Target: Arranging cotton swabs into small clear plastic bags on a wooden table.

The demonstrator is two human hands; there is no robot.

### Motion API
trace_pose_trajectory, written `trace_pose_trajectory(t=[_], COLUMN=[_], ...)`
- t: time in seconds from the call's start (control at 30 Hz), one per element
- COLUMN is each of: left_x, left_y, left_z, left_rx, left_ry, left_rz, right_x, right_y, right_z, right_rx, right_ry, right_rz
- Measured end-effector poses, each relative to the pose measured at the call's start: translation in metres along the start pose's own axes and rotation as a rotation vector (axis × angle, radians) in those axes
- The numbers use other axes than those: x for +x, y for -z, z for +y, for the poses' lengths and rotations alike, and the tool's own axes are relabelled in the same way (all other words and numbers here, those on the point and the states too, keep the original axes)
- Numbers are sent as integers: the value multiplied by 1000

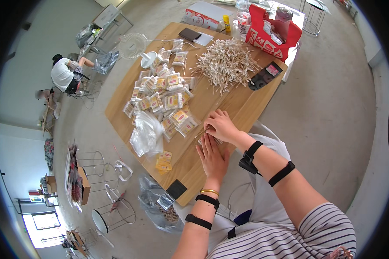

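Hands at near edge of wooden table (246, 108). My left hand (212, 156) lies flat, fingers extended, pressing a small bunch of cotton swabs (203, 136). My right hand (220, 125) pinches their upper ends. Filled swab packets (168, 101) just left; loose swab pile (227, 62) farther back.

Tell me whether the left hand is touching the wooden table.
Touching. The head view shows the left hand lying flat, palm down, on the wooden table.
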State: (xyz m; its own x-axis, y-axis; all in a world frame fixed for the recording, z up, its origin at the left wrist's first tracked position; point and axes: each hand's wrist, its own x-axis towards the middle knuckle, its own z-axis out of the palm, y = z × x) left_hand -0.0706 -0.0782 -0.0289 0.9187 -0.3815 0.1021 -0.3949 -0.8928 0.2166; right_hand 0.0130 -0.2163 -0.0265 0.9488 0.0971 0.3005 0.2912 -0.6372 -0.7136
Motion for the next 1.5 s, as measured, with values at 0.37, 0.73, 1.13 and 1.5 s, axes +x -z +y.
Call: trace_pose_trajectory(t=[0.37, 0.73, 1.13, 1.5], left_x=[0, -5, -33, -32], left_y=[2, 0, 9, 13], left_z=[5, -5, -48, -45], left_rx=[-34, -164, -76, -97], left_ry=[2, -13, 168, 183], left_rz=[41, 81, 112, 80], right_x=[11, -26, -62, 7], right_y=[4, 33, 33, 3], right_z=[25, 9, -17, -5], right_rx=[-4, -22, -254, -297], right_ry=[111, 3, 148, 36], right_rz=[7, 125, -65, 39])
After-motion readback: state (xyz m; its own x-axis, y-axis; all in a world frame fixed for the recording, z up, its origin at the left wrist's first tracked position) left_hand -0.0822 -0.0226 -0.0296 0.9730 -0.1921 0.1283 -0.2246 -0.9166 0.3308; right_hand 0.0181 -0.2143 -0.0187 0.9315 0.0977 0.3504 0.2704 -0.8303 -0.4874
